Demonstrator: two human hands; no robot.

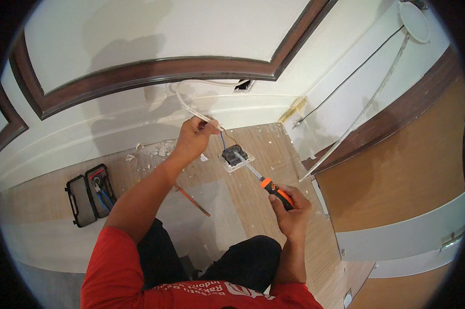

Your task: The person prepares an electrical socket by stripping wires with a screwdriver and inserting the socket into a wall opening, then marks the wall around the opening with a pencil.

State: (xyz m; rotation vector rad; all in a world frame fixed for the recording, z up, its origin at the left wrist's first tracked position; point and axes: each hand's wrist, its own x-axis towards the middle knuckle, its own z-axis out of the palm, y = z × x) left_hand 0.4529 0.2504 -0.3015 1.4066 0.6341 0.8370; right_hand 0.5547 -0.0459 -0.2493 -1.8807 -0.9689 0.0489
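Observation:
My right hand (293, 212) is closed around the orange and black handle of a screwdriver (276, 192). Its shaft points up and left, with the tip at the back of a wall socket (235, 155). The socket lies on the floor, its black back facing up inside a white frame. Thin wires, one of them blue, run from the socket to a white electrical cable (197, 114). My left hand (194, 138) pinches that cable near its stripped end. From there the cable loops up to a rectangular hole (243, 86) in the wall.
At the left lies an opened black tool case (91, 194) holding pliers. A reddish-brown stick (192, 201) rests near my left forearm. Plaster debris (163, 149) is scattered by the skirting. Right of me are a thin white rod (356, 117) and a wooden panel (397, 175).

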